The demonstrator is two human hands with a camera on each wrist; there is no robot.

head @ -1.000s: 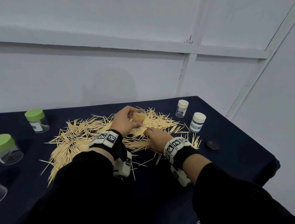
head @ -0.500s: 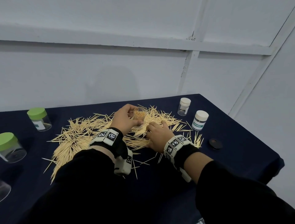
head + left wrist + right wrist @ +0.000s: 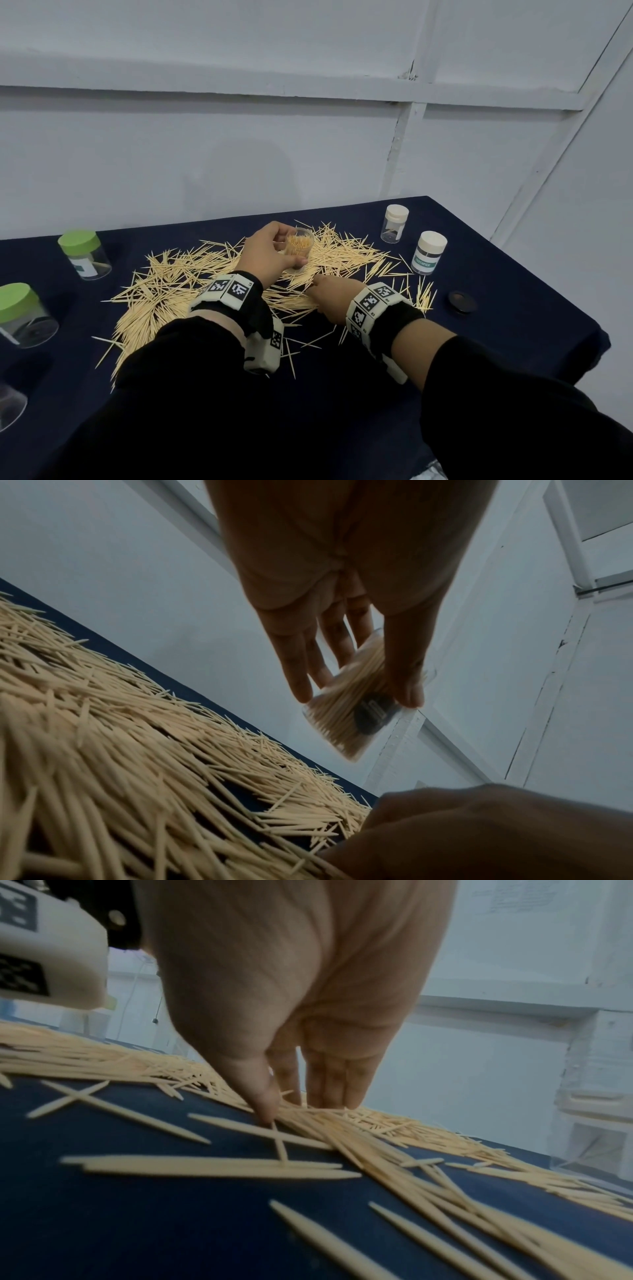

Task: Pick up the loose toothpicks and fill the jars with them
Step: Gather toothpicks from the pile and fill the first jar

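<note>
- Black long sleeves cover both arms; the right one is pushed back from the wrist.
- Each wrist carries a black strap with off-white blocks bearing black-and-white square markers.
- An off-white camera housing hangs below each wrist.
- Both hands are bare.

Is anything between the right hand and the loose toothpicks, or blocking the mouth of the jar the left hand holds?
Nothing visible. The right hand already has its fingertips on the toothpicks. The jar in the left hand has no lid on and its mouth is unobstructed, just beyond the right hand.
</note>
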